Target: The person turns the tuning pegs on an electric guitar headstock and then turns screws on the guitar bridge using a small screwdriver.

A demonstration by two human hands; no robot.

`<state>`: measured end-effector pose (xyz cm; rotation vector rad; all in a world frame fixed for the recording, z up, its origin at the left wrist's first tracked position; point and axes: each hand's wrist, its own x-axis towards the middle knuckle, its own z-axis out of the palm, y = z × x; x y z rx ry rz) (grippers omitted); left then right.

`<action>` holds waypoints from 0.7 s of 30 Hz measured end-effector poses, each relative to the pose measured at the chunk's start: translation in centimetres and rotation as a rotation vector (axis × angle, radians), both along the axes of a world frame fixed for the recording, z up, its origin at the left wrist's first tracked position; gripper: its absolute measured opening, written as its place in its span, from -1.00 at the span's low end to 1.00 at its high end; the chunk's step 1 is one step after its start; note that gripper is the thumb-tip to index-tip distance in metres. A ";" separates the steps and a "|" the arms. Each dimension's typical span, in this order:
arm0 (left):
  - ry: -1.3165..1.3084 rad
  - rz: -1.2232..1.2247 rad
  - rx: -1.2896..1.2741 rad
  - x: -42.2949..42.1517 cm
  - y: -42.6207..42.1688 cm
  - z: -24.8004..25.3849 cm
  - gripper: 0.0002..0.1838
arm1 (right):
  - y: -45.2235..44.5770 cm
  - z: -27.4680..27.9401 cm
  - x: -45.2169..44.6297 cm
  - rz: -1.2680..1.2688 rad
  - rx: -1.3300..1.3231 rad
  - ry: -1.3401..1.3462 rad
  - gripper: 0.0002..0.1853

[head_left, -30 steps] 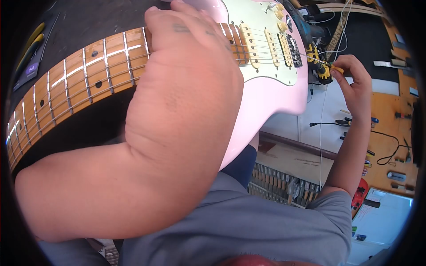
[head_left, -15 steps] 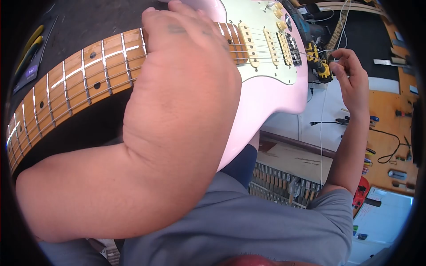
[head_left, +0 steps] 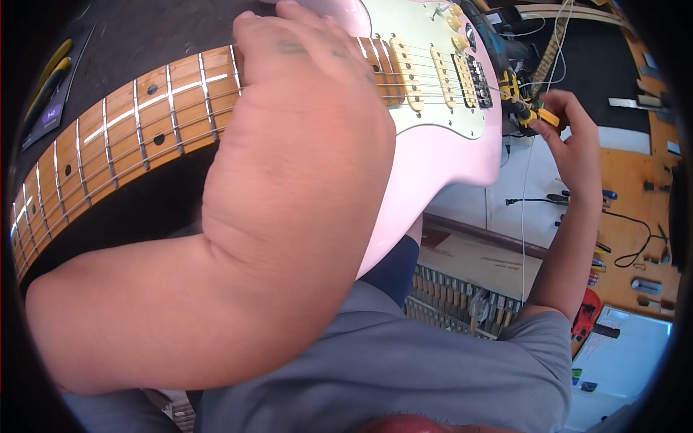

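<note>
Right hand (head_left: 577,148), upper right, has rolled its pinched yellow-handled screwdriver (head_left: 548,117), seemingly turning it. Left hand (head_left: 310,123) covers the fretboard (head_left: 124,115), grip unclear.

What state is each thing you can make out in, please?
Glossy pink electric guitar with pale pickguard: strung, strings toward the camera.
Left hand: laid over the neck, partly hiding it; grip unclear.
Right hand: closed on the thin yellow-handled tool.
Thin yellow-handled tool: held, shaft pointing toward the bridge.
Yellow-and-black tool handles: lying down, working end not visible.
Black two-prong plug: unplugged.
</note>
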<state>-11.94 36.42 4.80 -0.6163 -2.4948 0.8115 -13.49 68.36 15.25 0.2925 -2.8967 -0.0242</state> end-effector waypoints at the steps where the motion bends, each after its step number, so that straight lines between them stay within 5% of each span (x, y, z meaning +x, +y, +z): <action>1: 0.003 -0.004 -0.011 0.0 0.0 0.0 -0.44 | 0.0 -0.2 0.0 0.077 -0.010 0.039 -0.81; 3: 0.011 -0.006 -0.018 0.0 0.0 0.0 -0.44 | 1.1 0.2 -0.4 0.255 0.096 0.097 -0.77; 9: 0.020 0.006 -0.029 0.1 0.2 0.0 -0.44 | 3.8 0.5 -1.1 -0.119 -0.106 -0.151 -0.76; 21: 0.018 0.012 -0.039 0.0 0.2 0.1 -0.44 | 2.5 -0.2 0.9 0.034 -0.163 -0.022 -0.88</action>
